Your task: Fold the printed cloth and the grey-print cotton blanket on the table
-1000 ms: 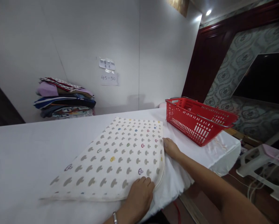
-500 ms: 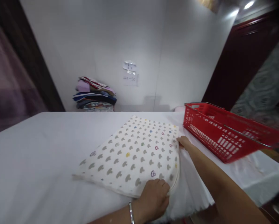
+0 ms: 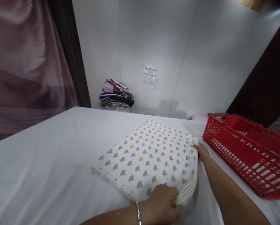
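Note:
A white cloth (image 3: 149, 156) printed with grey and coloured mushrooms lies folded in several layers on the white-covered table. My left hand (image 3: 164, 203), below a silver bracelet, is closed round its near right edge, where the stacked layers bunch and lift a little. At the far right corner my right hand (image 3: 202, 152) pinches the cloth's side edge, its fingertips partly hidden by the fabric.
A red plastic basket (image 3: 245, 150) with metal handles stands on the table's right side. Folded fabrics (image 3: 117, 95) are piled at the back by the wall, left of paper labels (image 3: 149, 82). A pinkish curtain (image 3: 29, 62) hangs on the left.
The view has swung left, so everything sits further right. My left hand has raised the near right edge of the cloth, and its layers now show. My right hand keeps its hold.

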`<control>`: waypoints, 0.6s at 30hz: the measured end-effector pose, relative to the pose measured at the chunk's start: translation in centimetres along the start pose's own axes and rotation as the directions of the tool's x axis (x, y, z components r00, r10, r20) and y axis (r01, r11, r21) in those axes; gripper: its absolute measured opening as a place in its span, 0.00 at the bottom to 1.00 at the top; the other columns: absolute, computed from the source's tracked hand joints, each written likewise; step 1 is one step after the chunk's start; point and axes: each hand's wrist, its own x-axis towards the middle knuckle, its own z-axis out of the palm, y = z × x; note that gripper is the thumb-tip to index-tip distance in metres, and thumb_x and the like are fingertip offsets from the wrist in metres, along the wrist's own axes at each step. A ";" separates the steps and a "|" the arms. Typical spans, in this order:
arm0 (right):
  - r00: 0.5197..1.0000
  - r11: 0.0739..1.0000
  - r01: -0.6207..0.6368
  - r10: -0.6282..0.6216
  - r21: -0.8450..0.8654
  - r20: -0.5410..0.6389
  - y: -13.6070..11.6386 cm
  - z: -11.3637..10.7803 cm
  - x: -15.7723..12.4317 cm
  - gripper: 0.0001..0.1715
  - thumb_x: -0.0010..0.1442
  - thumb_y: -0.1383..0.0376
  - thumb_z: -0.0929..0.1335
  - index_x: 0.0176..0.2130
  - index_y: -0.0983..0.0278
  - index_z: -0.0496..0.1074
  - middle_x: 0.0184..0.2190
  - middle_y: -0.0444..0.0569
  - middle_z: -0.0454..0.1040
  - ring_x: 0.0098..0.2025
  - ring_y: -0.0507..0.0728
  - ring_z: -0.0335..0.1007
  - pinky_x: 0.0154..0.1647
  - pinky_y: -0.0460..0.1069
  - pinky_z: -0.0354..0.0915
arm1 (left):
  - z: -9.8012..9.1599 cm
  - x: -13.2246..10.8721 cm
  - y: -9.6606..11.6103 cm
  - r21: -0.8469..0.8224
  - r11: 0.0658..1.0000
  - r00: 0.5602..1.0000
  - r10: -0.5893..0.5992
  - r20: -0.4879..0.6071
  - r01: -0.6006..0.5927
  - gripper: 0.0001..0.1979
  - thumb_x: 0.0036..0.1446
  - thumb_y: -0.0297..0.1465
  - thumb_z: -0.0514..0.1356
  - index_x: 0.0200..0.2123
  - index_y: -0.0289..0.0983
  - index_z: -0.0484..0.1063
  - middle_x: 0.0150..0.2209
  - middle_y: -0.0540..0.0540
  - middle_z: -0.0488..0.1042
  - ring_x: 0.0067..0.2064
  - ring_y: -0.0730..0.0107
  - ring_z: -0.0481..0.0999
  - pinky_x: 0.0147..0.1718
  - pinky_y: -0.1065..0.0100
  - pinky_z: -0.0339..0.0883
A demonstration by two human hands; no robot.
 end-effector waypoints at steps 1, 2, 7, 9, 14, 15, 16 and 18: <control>1.000 1.000 0.013 -0.013 0.003 -0.003 -0.4 0.2 0.2 0.47 0.47 0.71 0.69 0.63 0.65 0.51 0.41 0.55 0.75 0.28 0.55 0.73 0.26 0.47 0.69 | -0.6 0.0 0.1 -0.034 0.999 1.000 -0.026 0.007 0.026 0.06 0.45 0.34 0.56 0.26 0.38 0.67 0.26 0.49 0.72 0.28 0.69 0.68 0.23 0.71 0.53; 0.999 0.999 0.034 -0.034 0.004 -0.003 -1.0 0.5 0.3 0.46 0.47 0.71 0.69 0.63 0.64 0.51 0.41 0.54 0.75 0.28 0.54 0.73 0.26 0.46 0.69 | -1.3 0.0 0.2 -0.069 0.997 0.999 -0.043 0.013 0.043 0.05 0.44 0.34 0.55 0.26 0.38 0.67 0.26 0.49 0.71 0.27 0.70 0.67 0.23 0.71 0.52; 0.982 0.979 0.189 -0.187 -0.071 0.040 -5.6 3.9 0.8 0.43 0.46 0.72 0.68 0.61 0.65 0.56 0.34 0.49 0.74 0.23 0.50 0.68 0.20 0.43 0.64 | -5.1 -0.7 -0.8 -0.289 0.954 0.996 -0.085 0.006 0.083 0.04 0.45 0.31 0.55 0.25 0.37 0.66 0.24 0.52 0.68 0.25 0.74 0.64 0.22 0.73 0.51; 0.963 0.956 0.266 -0.258 -0.124 0.070 -8.0 6.5 0.7 0.41 0.45 0.72 0.68 0.59 0.66 0.59 0.30 0.47 0.73 0.21 0.49 0.64 0.17 0.41 0.59 | -6.5 -1.2 -1.8 -0.386 0.918 0.993 -0.111 -0.039 0.088 0.04 0.45 0.31 0.55 0.25 0.37 0.66 0.24 0.53 0.67 0.26 0.74 0.64 0.22 0.73 0.51; 0.908 0.866 0.418 -0.384 -0.276 0.169 -12.5 16.2 0.2 0.35 0.48 0.73 0.67 0.56 0.68 0.62 0.29 0.46 0.72 0.24 0.49 0.66 0.19 0.42 0.60 | -9.3 -3.0 -5.4 -0.608 0.788 0.931 -0.286 -0.228 0.094 0.05 0.44 0.28 0.53 0.28 0.36 0.65 0.27 0.51 0.67 0.31 0.71 0.65 0.28 0.73 0.57; 0.897 0.841 0.440 -0.400 -0.314 0.189 -12.9 18.5 0.0 0.34 0.49 0.72 0.68 0.56 0.68 0.62 0.30 0.47 0.72 0.25 0.50 0.67 0.20 0.42 0.61 | -9.7 -3.4 -6.4 -0.648 0.756 0.908 -0.330 -0.256 0.092 0.06 0.44 0.28 0.53 0.29 0.36 0.65 0.28 0.51 0.68 0.32 0.70 0.66 0.29 0.72 0.58; 0.886 0.813 0.462 -0.412 -0.355 0.211 -13.0 20.8 -0.1 0.32 0.51 0.71 0.68 0.55 0.69 0.63 0.32 0.47 0.72 0.27 0.50 0.68 0.22 0.43 0.63 | -10.1 -3.8 -7.5 -0.684 0.723 0.885 -0.377 -0.274 0.097 0.07 0.43 0.28 0.53 0.30 0.36 0.66 0.29 0.51 0.69 0.33 0.68 0.67 0.31 0.71 0.60; 0.867 0.746 0.498 -0.419 -0.442 0.270 -12.5 25.4 -0.5 0.23 0.56 0.66 0.68 0.52 0.68 0.65 0.35 0.48 0.72 0.31 0.51 0.70 0.28 0.45 0.67 | -10.6 -4.6 -10.0 -0.750 0.649 0.834 -0.480 -0.272 0.129 0.10 0.42 0.28 0.53 0.32 0.37 0.66 0.29 0.50 0.70 0.34 0.66 0.68 0.32 0.70 0.61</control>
